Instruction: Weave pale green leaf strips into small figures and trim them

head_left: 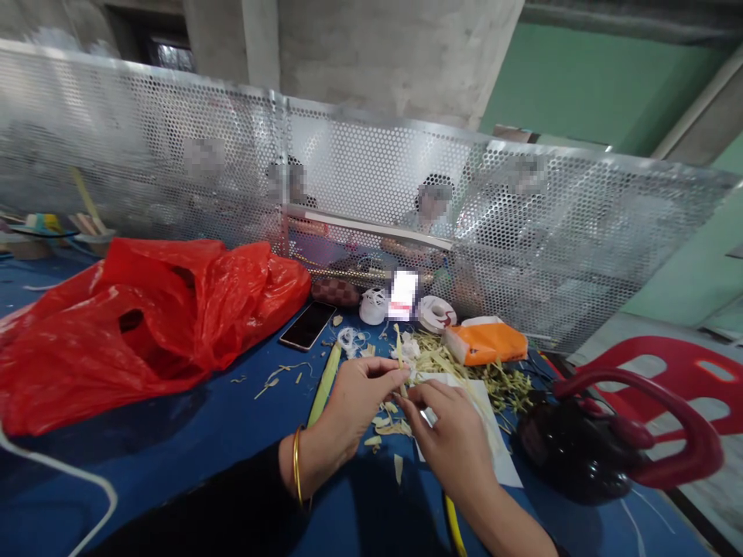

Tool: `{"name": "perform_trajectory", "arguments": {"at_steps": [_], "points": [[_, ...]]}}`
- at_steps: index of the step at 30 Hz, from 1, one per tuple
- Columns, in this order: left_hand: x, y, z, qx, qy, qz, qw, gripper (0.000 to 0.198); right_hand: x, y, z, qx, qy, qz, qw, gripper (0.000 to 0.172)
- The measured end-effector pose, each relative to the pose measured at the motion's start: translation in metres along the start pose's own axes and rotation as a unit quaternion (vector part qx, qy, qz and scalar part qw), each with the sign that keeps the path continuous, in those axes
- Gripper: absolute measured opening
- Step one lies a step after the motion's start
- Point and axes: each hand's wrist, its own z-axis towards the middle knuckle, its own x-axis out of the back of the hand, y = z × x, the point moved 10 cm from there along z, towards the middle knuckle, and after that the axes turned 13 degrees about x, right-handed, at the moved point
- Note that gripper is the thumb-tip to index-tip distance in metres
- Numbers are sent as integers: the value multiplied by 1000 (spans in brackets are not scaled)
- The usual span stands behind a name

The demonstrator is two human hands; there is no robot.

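Note:
A thin, pale yellow-green plant strip stands up between the fingertips of both hands, over the middle of the table. My left hand, with a gold bangle at the wrist, pinches it between thumb and fingers. Just to the right, my right hand is closed on the strip's lower part. Something small and shiny shows beside its curled fingers; I cannot make out what it is. Pale scraps lie below the hands. A wider green strip reaches out from behind my left wrist.
A red plastic bag covers the left side. A phone, thread spool, tape roll and orange packet lie behind the hands. A dark kettle stands right. People sit beyond the perforated metal screen.

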Motion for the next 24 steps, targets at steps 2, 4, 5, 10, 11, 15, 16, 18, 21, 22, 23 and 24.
{"name": "perform_trajectory", "arguments": {"at_steps": [2, 4, 5, 10, 11, 15, 16, 18, 21, 22, 23, 24], "points": [[-2, 0, 1, -11, -14, 2, 1000, 25, -2, 9, -2, -38, 4, 46, 998, 25], [-2, 4, 1, -42, -21, 3, 999, 44, -1, 18, -4, -77, 23, 81, 993, 28], [-1, 7, 1, -61, -18, 5, 998, 52, 1, 22, -5, -93, 36, 94, 991, 29], [23, 16, -7, -139, 115, -5, 984, 44, 6, 31, -6, -124, 64, 102, 985, 28], [26, 16, -9, -142, 135, -4, 981, 34, 6, 31, -6, -120, 63, 97, 986, 28], [4, -8, 0, -39, 32, -3, 999, 19, 2, 19, -3, -59, 51, 65, 995, 26], [-2, -13, 1, -15, 1, -19, 1000, 19, 1, 15, -3, -39, 46, 50, 997, 25], [-9, -18, 0, 9, -36, -50, 998, 21, 0, 8, -3, -7, 39, 18, 999, 22], [-10, -18, -2, 12, -44, -72, 996, 18, -2, 2, -5, 22, 35, -2, 999, 17], [-9, -18, -2, 14, -42, -77, 996, 16, -2, 2, -6, 23, 35, -3, 999, 17], [-9, -18, -3, 15, -38, -82, 996, 15, -3, 2, -7, 22, 33, -2, 999, 18], [-8, -18, -3, 16, -34, -86, 996, 14, -4, 3, -8, 21, 29, 0, 999, 18]]}}
